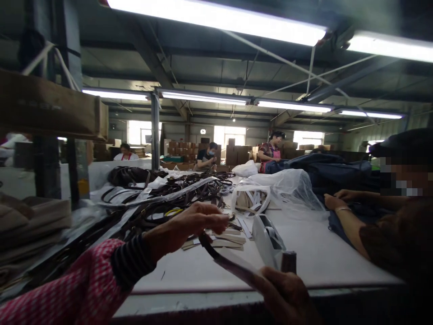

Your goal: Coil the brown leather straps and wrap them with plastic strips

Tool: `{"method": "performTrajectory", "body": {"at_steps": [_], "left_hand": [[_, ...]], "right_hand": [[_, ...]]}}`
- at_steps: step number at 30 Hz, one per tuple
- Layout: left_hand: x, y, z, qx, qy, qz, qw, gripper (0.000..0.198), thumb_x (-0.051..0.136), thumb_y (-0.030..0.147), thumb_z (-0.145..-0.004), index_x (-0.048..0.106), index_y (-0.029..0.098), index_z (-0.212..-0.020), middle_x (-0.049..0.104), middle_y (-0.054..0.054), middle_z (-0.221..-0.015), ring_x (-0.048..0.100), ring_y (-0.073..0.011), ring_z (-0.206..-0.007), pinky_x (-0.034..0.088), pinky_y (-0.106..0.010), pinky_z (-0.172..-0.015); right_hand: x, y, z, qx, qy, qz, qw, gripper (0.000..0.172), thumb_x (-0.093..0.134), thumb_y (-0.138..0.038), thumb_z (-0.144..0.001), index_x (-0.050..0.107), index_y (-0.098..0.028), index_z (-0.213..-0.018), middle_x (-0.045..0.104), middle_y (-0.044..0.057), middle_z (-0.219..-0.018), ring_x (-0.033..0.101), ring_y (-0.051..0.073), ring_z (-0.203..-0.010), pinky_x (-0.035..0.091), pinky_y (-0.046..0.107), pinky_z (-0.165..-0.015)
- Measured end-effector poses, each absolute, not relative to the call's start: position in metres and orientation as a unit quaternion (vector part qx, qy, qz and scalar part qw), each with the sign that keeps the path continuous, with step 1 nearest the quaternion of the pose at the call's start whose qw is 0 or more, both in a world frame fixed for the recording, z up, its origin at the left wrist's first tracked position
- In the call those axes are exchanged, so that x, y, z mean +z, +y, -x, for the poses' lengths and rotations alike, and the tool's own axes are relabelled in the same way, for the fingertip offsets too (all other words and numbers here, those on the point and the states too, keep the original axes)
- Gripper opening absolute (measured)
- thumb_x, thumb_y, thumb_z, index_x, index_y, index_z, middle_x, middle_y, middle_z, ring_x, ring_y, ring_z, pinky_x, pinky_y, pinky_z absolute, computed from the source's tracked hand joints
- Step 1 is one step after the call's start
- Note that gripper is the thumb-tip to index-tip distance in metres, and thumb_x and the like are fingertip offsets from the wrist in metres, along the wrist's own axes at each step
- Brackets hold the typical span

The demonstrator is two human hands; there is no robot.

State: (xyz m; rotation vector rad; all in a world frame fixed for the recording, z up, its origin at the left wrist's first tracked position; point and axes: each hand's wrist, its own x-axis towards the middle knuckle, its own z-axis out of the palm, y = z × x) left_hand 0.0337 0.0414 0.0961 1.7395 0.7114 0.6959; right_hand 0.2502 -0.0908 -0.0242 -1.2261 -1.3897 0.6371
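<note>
A dark strap (214, 255) with a pale strip along it spans between my two hands above the near edge of the white table (189, 275). My left hand (192, 223) is closed on its upper end, fingers pressed together and the thumb side partly hidden. Lower and to the right, my right hand (286, 289) grips the other part of the strap; its fingers are in shadow. Just behind that hand stands a dark cylinder (288, 262); whether the hand touches it I cannot tell. A white tape dispenser (269, 239) stands beyond it.
A tangled heap of dark straps (189, 183) covers the table's left and back. Flat pale strips (230, 241) lie before a clear plastic bag (252, 198). At right, a co-worker's hands (334, 201) handle dark blue fabric (318, 167). A brown paper bag (50, 104) hangs upper left.
</note>
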Motion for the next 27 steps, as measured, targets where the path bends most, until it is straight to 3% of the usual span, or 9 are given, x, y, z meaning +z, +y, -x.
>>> {"method": "performTrajectory", "body": {"at_steps": [3, 6, 10, 15, 18, 21, 24, 27], "left_hand": [[0.083, 0.045, -0.02, 0.19, 0.278, -0.813, 0.476, 0.046, 0.079, 0.061, -0.078, 0.083, 0.015, -0.083, 0.074, -0.012, -0.097, 0.066, -0.0223, -0.084, 0.048, -0.024, -0.054], [0.079, 0.045, -0.012, 0.139, 0.226, -0.834, 0.484, 0.053, 0.061, 0.066, -0.091, 0.085, 0.018, -0.09, 0.074, -0.013, -0.11, 0.066, -0.0233, -0.087, 0.049, -0.025, -0.053], [0.077, 0.04, -0.008, 0.015, 0.195, -0.853, 0.484, 0.048, 0.059, 0.057, -0.097, 0.083, 0.017, -0.092, 0.074, -0.008, -0.075, 0.065, -0.0191, -0.072, 0.048, -0.026, -0.066], [0.068, 0.027, -0.013, 0.098, 0.231, -0.931, 0.264, 0.043, 0.059, 0.048, -0.096, 0.07, 0.018, -0.066, 0.068, -0.004, -0.071, 0.06, -0.0187, -0.075, 0.042, -0.026, -0.072], [0.056, 0.02, -0.017, 0.121, 0.26, -0.848, 0.446, 0.038, 0.059, 0.05, -0.095, 0.068, 0.019, -0.074, 0.066, -0.003, -0.069, 0.06, -0.0175, -0.065, 0.042, -0.025, -0.062], [0.038, 0.013, -0.021, 0.135, 0.271, -0.715, 0.63, 0.05, 0.053, 0.063, -0.097, 0.073, 0.017, -0.094, 0.058, 0.0, -0.064, 0.05, -0.0122, -0.05, 0.035, -0.021, -0.049], [0.021, 0.002, -0.025, 0.158, 0.242, -0.66, 0.694, 0.045, 0.064, 0.056, -0.094, 0.077, 0.013, -0.094, 0.054, 0.002, -0.063, 0.045, -0.0082, -0.049, 0.033, -0.018, -0.047], [0.01, -0.011, -0.03, 0.172, 0.186, -0.594, 0.764, 0.026, 0.075, 0.038, -0.088, 0.071, 0.013, -0.085, 0.066, -0.004, -0.072, 0.054, -0.0085, -0.052, 0.037, -0.018, -0.049]], "right_hand": [[0.0, -0.099, -0.271, 0.259, -0.641, 0.557, 0.461, 0.056, 0.058, -0.068, -0.091, 0.051, -0.02, -0.063, 0.033, -0.004, -0.063, 0.031, 0.011, -0.058, 0.025, 0.025, -0.049], [0.02, -0.1, -0.286, 0.232, -0.685, 0.566, 0.395, 0.057, 0.048, -0.067, -0.096, 0.049, -0.02, -0.065, 0.033, -0.004, -0.066, 0.033, 0.012, -0.061, 0.027, 0.026, -0.054], [0.03, -0.097, -0.301, 0.16, -0.713, 0.585, 0.351, 0.053, 0.046, -0.061, -0.101, 0.061, -0.018, -0.074, 0.044, -0.004, -0.065, 0.044, 0.013, -0.063, 0.033, 0.025, -0.058], [0.022, -0.093, -0.304, 0.019, -0.792, 0.545, 0.275, 0.023, 0.057, -0.038, -0.103, 0.071, -0.021, -0.095, 0.068, -0.001, -0.075, 0.064, 0.015, -0.066, 0.042, 0.024, -0.062], [0.018, -0.09, -0.305, -0.192, -0.815, 0.464, 0.289, 0.018, 0.051, -0.017, -0.104, 0.069, -0.018, -0.1, 0.068, 0.002, -0.072, 0.064, 0.016, -0.06, 0.041, 0.026, -0.058], [0.02, -0.084, -0.308, -0.338, -0.795, 0.391, 0.317, 0.023, 0.047, -0.005, -0.101, 0.066, -0.014, -0.109, 0.067, 0.005, -0.074, 0.063, 0.017, -0.062, 0.045, 0.028, -0.062], [0.022, -0.077, -0.309, -0.348, -0.783, 0.374, 0.355, 0.025, 0.048, -0.003, -0.1, 0.064, -0.015, -0.115, 0.068, 0.006, -0.078, 0.065, 0.018, -0.068, 0.049, 0.028, -0.068], [0.021, -0.069, -0.304, -0.31, -0.764, 0.391, 0.409, 0.021, 0.05, -0.007, -0.101, 0.064, -0.016, -0.115, 0.069, 0.006, -0.084, 0.067, 0.018, -0.073, 0.049, 0.028, -0.069]]}}
